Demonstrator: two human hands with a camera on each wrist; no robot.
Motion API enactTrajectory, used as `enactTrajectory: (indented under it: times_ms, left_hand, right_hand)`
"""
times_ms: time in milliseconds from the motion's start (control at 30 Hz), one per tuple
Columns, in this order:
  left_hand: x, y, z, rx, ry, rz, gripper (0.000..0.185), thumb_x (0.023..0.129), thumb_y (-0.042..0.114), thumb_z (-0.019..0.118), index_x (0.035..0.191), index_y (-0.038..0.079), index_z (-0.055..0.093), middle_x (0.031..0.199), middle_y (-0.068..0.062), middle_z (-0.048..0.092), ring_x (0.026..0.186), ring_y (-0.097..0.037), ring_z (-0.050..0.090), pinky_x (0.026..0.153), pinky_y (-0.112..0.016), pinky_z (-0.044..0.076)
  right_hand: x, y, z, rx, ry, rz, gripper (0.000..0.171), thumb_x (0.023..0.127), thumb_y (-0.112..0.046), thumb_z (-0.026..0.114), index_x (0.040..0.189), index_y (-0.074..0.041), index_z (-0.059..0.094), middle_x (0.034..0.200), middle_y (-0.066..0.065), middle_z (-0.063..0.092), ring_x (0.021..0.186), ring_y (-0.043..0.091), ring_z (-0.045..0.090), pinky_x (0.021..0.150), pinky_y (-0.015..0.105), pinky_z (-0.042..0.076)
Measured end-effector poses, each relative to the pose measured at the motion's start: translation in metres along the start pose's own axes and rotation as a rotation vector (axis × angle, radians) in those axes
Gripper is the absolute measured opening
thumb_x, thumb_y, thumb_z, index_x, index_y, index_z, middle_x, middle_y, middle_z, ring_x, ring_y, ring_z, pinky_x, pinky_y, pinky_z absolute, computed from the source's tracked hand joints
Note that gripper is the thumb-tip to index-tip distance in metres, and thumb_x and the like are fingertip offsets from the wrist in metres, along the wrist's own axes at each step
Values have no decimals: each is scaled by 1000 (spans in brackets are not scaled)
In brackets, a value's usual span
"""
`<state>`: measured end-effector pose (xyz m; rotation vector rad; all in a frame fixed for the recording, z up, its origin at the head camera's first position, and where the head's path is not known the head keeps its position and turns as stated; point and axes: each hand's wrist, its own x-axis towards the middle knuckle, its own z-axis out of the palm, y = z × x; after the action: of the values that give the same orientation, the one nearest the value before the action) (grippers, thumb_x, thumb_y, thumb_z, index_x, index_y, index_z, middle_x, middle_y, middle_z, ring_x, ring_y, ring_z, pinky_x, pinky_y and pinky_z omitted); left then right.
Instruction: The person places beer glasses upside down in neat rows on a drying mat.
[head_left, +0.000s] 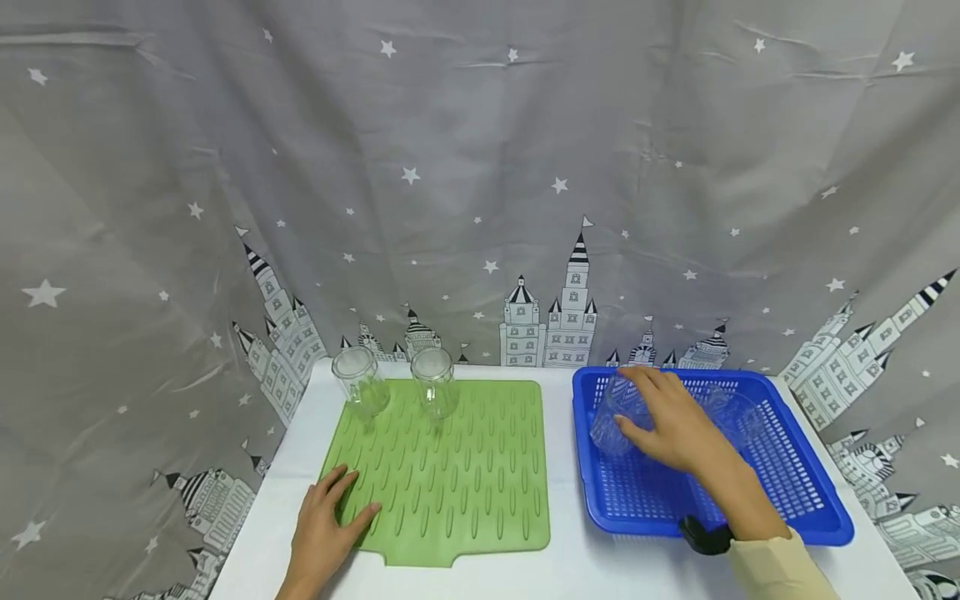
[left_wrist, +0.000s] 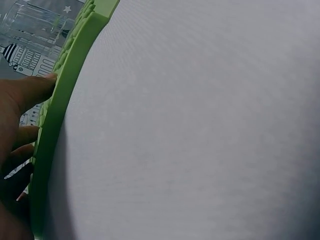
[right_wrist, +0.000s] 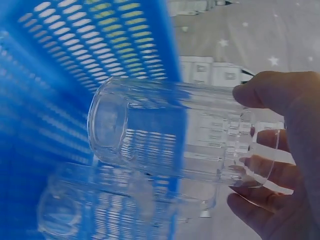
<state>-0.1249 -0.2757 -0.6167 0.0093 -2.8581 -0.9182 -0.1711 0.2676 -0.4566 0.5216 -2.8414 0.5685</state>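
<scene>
My right hand (head_left: 675,425) reaches into the blue basket (head_left: 813,467) and grips a clear drinking glass (head_left: 611,421) by its rim end. In the right wrist view, thumb and fingers close round that end of the glass (right_wrist: 155,125), while its thick base points into the basket. Beside it lies another clear glass (right_wrist: 65,210). My left hand (head_left: 322,525) rests on the near left edge of the green ridged mat (head_left: 480,467), fingers spread. Two clear glasses, a left one (head_left: 362,383) and a right one (head_left: 435,383), stand upright at the mat's back left.
More clear glassware (head_left: 731,412) lies in the basket's right half, partly behind my right wrist. A white cloth (head_left: 562,500) covers the table under mat and basket. Behind the table hangs a grey curtain (head_left: 465,167) printed with stars and castles.
</scene>
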Motion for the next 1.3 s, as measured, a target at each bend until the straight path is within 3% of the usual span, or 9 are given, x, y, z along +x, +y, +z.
enactTrajectory:
  times_ms: [167,500,933,1300]
  left_hand:
    - [-1,-3,1,-4,9,27,76,93,45,84,149,-1,59,161,-26,47,150,-54,41,129,-74,23]
    - [3,-6,-1,-3,34,42,75,92,40,85,149,-2,59,160,-26,47,150,-55,40,129,-74,23]
    - [-8,-7,4,-9,-11,8,76,94,44,83,151,0,57,163,-26,45,151,-53,39,129,-75,21]
    - [-4,-3,1,-6,41,55,74,92,39,86,147,-2,60,159,-28,48,149,-54,42,128,-75,23]
  right_hand:
    - [5,-7,-20,4,26,-10,67,97,-29,77,156,-12,50,157,23,53,145,48,47,119,75,41]
    - [14,-13,-43,-28,105,-68,69,95,-30,77,156,-11,50,156,20,55,142,44,48,115,73,44]
    - [6,-18,-44,-22,86,-65,76,95,-31,77,161,-13,45,158,18,54,143,43,48,115,72,44]
    - [17,-34,-41,-8,128,-142,79,92,-31,79,160,-10,45,156,18,56,139,41,51,113,69,48]
